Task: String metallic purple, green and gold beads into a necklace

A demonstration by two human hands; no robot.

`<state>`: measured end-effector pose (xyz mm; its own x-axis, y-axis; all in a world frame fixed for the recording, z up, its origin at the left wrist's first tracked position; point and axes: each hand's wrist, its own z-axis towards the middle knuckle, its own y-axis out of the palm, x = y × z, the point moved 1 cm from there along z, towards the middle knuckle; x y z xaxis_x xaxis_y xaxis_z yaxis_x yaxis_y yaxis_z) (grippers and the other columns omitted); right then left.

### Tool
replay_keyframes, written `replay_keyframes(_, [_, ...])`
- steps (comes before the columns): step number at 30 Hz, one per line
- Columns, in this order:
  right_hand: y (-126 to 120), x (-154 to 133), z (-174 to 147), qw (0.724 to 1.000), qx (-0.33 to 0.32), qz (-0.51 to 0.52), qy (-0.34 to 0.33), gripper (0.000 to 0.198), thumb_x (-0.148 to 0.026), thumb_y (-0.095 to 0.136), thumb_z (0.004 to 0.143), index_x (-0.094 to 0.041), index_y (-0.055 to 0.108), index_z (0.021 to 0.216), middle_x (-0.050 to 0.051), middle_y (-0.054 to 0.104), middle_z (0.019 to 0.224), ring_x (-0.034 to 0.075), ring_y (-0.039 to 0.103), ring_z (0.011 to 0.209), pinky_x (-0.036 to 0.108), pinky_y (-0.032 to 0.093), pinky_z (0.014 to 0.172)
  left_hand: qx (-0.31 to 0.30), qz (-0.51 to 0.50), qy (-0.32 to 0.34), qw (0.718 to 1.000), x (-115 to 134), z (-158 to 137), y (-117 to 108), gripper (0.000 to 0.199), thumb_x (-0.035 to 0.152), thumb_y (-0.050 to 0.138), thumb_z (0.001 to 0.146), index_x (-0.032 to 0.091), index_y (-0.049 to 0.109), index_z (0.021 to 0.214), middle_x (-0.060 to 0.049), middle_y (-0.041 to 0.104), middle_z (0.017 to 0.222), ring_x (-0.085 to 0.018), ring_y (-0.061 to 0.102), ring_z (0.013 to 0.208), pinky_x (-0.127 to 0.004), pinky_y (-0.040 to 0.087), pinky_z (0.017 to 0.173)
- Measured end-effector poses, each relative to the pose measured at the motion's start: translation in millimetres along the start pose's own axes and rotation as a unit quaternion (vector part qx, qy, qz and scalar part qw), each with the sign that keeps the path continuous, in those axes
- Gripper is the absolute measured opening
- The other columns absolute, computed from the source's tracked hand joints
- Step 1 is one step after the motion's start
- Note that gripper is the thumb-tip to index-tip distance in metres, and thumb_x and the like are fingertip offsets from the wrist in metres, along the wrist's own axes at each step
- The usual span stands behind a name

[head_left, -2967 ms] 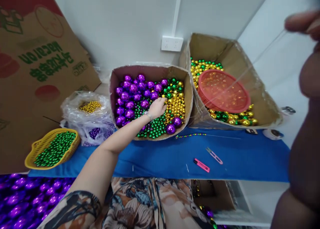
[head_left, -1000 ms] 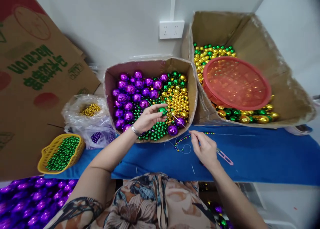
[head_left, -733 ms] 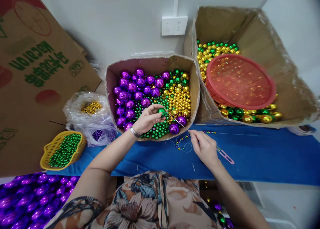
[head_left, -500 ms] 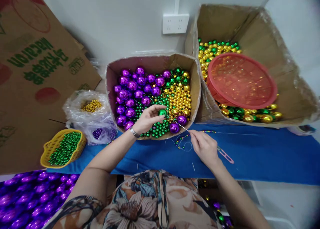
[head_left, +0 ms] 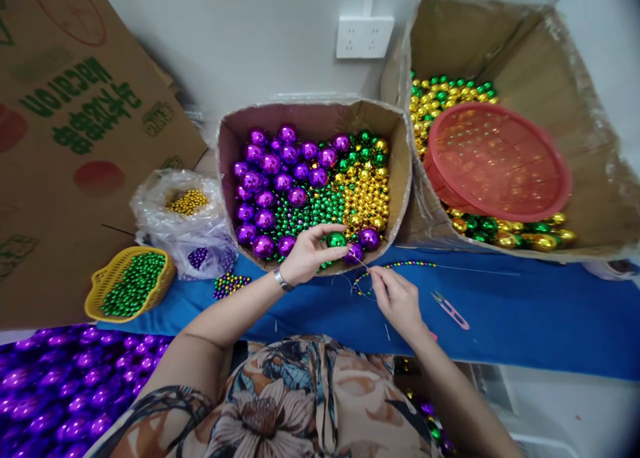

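Note:
Above the front rim of the middle cardboard box point(head_left: 315, 108), my left hand point(head_left: 311, 253) pinches a shiny green bead point(head_left: 336, 240) between thumb and fingers. My right hand point(head_left: 397, 298) is closed on a thin needle point(head_left: 359, 261) that points up and left toward the bead. I cannot tell whether the needle tip is inside the bead. Beyond my hands the box holds large purple beads point(head_left: 271, 163), small green beads point(head_left: 325, 206) and small gold beads point(head_left: 367, 198). A thread strung with small beads point(head_left: 410, 263) lies on the blue cloth point(head_left: 310, 311) behind my right hand.
Pink thread snips point(head_left: 453, 311) lie right of my right hand. A yellow basket of green beads point(head_left: 133, 285), plastic bags of beads point(head_left: 175, 201) and a loose bead patch point(head_left: 231, 285) are at left. A larger box point(head_left: 595, 145) with a red sieve point(head_left: 500, 161) stands at right.
My left hand has come right and nearer with the green bead, and my right hand has shifted left, so the two are closer. The thread snips and the bead patch now show fully.

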<state>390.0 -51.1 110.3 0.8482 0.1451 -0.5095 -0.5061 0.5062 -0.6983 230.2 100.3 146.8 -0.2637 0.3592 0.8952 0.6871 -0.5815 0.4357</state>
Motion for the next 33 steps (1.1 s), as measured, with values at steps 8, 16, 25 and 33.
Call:
replay_keyframes(8, [8, -6, 0, 1.000, -0.006, 0.008, -0.016, 0.015, -0.017, 0.050, 0.095, -0.019, 0.063, 0.103, 0.004, 0.074, 0.091, 0.014, 0.070, 0.078, 0.025, 0.053, 0.074, -0.052, 0.026, -0.030, 0.998, -10, -15, 3, 0.052, 0.027, 0.084, 0.068, 0.018, 0.064, 0.114, -0.004, 0.071, 0.090, -0.014, 0.070, 0.082, -0.030, 0.058, 0.079])
replay_keyframes(16, [-3, -5, 0, 1.000, 0.010, -0.018, -0.002, 0.012, -0.018, 0.049, 0.095, -0.018, 0.062, 0.095, 0.002, 0.070, 0.079, 0.012, 0.066, 0.067, 0.023, 0.050, 0.067, -0.012, 0.522, 0.146, 0.840, 41, 22, -58, 0.023, 0.032, 0.059, 0.089, 0.014, 0.068, 0.103, -0.008, 0.072, 0.097, -0.015, 0.066, 0.083, -0.028, 0.052, 0.076])
replay_keyframes(25, [1, -9, -1, 1.000, 0.015, -0.018, -0.004, 0.013, -0.019, 0.049, 0.095, -0.018, 0.062, 0.093, 0.003, 0.070, 0.078, 0.012, 0.066, 0.067, 0.022, 0.049, 0.067, -0.132, 0.813, 0.044, 0.566, 39, 62, -74, 0.018, 0.024, 0.057, 0.087, 0.019, 0.071, 0.099, -0.006, 0.073, 0.095, -0.020, 0.067, 0.089, -0.029, 0.049, 0.080])
replay_keyframes(33, [2, -7, -1, 1.000, 0.004, -0.005, 0.015, 0.015, -0.021, 0.047, 0.096, -0.019, 0.062, 0.094, 0.003, 0.071, 0.079, 0.013, 0.066, 0.068, 0.023, 0.049, 0.066, -0.121, 0.844, 0.006, 0.523, 21, 70, -51, 0.036, 0.010, 0.055, 0.083, 0.011, 0.057, 0.119, -0.019, 0.068, 0.094, -0.031, 0.066, 0.093, -0.037, 0.048, 0.077])
